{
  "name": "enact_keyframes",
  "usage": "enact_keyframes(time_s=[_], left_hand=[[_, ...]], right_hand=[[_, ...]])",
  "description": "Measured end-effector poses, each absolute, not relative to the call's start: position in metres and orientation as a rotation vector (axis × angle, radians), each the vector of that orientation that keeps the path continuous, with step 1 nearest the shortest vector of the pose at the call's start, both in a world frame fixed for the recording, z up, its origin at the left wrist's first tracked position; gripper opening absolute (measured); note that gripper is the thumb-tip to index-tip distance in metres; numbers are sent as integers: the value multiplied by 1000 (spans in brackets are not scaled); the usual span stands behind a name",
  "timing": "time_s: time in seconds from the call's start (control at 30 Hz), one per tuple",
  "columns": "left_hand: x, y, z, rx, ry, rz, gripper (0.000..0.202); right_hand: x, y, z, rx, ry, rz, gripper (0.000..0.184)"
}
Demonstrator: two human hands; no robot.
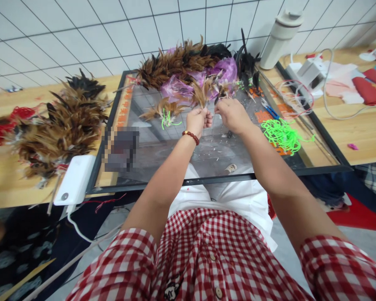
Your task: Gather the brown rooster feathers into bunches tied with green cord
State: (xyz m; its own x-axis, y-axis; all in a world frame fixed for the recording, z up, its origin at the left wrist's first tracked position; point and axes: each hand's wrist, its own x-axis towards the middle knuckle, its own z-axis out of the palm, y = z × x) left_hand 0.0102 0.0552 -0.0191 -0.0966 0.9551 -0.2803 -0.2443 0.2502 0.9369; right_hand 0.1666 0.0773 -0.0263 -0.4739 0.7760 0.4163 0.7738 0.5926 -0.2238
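My left hand (198, 120), with a red bead bracelet on the wrist, is closed round the stems of a small bunch of brown feathers (202, 94) held upright over the glass sheet (175, 154). My right hand (232, 114) is closed beside it, fingers pinched at another small tuft of feathers (223, 89). Just left of my hands lies a tied feather bundle with a neon green cord (164, 112). Behind my hands a heap of brown and black feathers (178, 62) rests on a purple plastic bag (225, 70).
A large pile of brown feathers (59, 129) and a white power bank (75, 179) lie on the wooden table at left. Neon green cords (282, 134), blue-handled scissors (271, 110), a white bottle (280, 39) and red fabric (368, 90) are at right.
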Motion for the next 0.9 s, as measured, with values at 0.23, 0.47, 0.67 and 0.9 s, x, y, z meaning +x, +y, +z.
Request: enact_keyframes(time_s=[0.23, 0.47, 0.67, 0.9], left_hand=[[14, 50, -18, 988, 1273, 1050, 33], [13, 48, -15, 1051, 1205, 1008, 27], [12, 42, -6, 902, 1019, 1108, 26], [12, 37, -7, 884, 818, 891, 30]], right_hand=[[166, 75, -22, -1251, -2435, -43, 29], [164, 78, -30, -1249, -2210, 95, 21], [165, 79, -19, -1239, -1575, 1064, 12], [165, 61, 4, -1006, -1378, 1651, 41]])
